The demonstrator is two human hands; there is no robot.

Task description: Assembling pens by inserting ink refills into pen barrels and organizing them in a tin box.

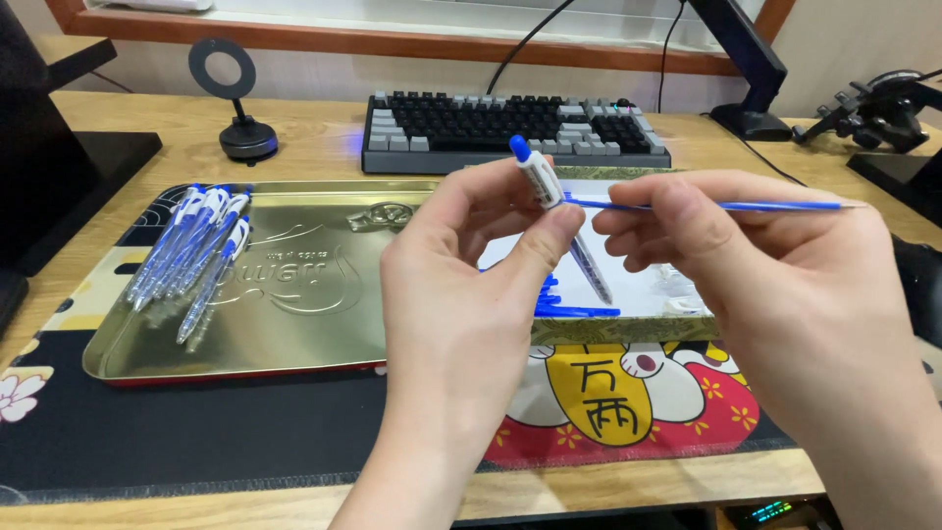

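Observation:
My left hand (461, 265) pinches a white and clear pen barrel (559, 211) with a blue button at its top end, held tilted above the desk. My right hand (746, 265) grips a thin blue ink refill (765, 206) that lies level, its left end meeting the barrel near my left thumb. Below both hands sits an open box (628, 329) with blue pen parts (574, 306) on its white floor.
A gold metal tray (304, 314) lies on the left with several finished blue and white pens (196, 250) at its left end. A patterned desk mat (196, 432) is under it. Behind stand a keyboard (510, 128), a small ring stand (240, 98) and a monitor arm base (751, 118).

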